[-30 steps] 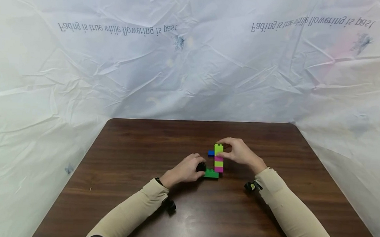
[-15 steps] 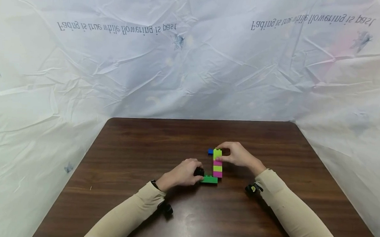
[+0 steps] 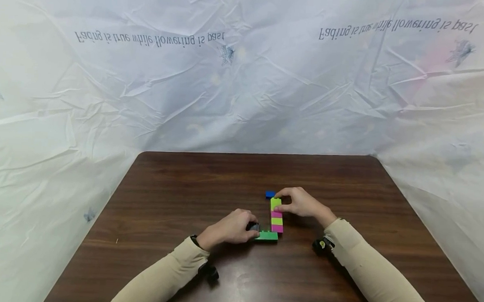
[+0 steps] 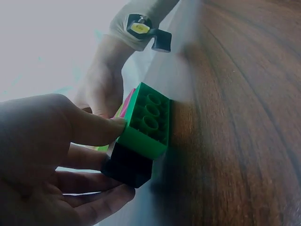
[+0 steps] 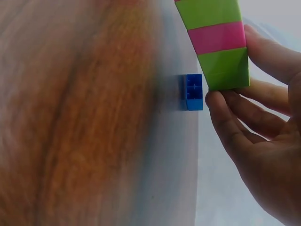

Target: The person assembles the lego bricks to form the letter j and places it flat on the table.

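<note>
My left hand (image 3: 232, 227) grips a black brick (image 4: 127, 165) joined to a green brick (image 3: 268, 236). In the left wrist view the green brick's hollow underside with round tubes faces the camera, and the thumb presses against its edge. Lime and pink bricks form a stack (image 3: 276, 221), which my right hand (image 3: 302, 203) holds by its lime far end between thumb and fingers. The stack's pink near end meets the green brick at its right part. In the right wrist view, fingertips lie along the lime end face and the thumb along the side.
Just beyond the stack's far end a small blue brick (image 3: 270, 194) lies on the brown table (image 3: 175, 184), its hollow side showing in the right wrist view. Printed white sheeting (image 3: 244, 101) hangs behind and beside the table. Each wrist wears a black camera.
Both hands and the joined bricks have come nearer to the body, and the stack leans flatter. The blue brick stays put, now farther from the hands. Both grips are unchanged.
</note>
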A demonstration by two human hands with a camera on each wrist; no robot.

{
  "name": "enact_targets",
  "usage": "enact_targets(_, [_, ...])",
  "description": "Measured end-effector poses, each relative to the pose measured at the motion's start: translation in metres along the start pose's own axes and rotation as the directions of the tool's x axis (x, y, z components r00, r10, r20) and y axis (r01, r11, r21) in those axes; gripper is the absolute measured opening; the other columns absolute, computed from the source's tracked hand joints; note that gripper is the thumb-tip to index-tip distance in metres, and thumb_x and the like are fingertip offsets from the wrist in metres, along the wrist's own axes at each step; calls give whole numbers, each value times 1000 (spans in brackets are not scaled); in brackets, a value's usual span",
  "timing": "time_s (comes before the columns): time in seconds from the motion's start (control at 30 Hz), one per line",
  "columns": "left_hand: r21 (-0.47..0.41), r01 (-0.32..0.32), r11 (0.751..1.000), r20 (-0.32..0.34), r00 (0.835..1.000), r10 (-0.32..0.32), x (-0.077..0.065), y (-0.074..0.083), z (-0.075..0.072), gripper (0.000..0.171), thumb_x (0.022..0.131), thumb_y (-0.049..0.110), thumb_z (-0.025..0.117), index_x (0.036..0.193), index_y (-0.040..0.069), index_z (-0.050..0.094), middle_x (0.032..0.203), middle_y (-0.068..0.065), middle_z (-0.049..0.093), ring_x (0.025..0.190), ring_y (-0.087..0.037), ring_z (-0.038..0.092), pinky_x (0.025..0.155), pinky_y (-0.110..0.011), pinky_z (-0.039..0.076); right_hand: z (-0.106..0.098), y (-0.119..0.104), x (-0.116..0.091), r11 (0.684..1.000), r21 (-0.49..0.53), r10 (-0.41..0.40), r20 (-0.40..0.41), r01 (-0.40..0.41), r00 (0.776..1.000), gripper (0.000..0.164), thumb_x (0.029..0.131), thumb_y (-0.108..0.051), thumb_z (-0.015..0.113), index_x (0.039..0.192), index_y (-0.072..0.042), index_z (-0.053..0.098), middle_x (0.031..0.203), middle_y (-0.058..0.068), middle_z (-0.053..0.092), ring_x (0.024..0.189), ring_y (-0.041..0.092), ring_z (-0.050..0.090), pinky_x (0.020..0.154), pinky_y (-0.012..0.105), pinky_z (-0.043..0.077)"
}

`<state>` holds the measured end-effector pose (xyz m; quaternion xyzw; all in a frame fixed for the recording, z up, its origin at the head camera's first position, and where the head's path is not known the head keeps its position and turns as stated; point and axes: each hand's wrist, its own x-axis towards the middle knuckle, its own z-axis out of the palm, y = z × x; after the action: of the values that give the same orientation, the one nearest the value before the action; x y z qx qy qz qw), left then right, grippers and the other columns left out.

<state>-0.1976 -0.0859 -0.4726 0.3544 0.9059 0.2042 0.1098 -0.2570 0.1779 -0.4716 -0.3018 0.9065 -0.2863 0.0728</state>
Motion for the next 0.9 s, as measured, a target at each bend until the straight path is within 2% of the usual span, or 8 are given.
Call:
enact_targets(0.23, [12,12,1000,20,1000,-13,-2,2,1,35,91,36,68,115,11,71,107,0,67,91,-6,59,78,-23,49,5,4,0,1000,22,-8,44,7,999,50,88,-45,69,121,-8,67,120,8,67,104,20,63,86,39,53])
enact_targets(0.63, [-21,28,999,53,998,-27,-2,4,2,34,94,36,64,115,12,72,108,2,70,93,-4,61,77,-22,50,7,8,2,999,48,-12,100,8,995,47,89,-41,69,121,-7,67,118,10,67,96,14,65,80,30,54])
enact_targets(0.9, [5,38,999,56,998,-38,-2,3,3,36,94,38,64,117,11,71,111,0,67,99,-8,61,83,-25,51,3,7,5,999,41,3,114,-7,993,46,89,-42,69,120,-8,69,115,7,68,92,11,64,77,29,53])
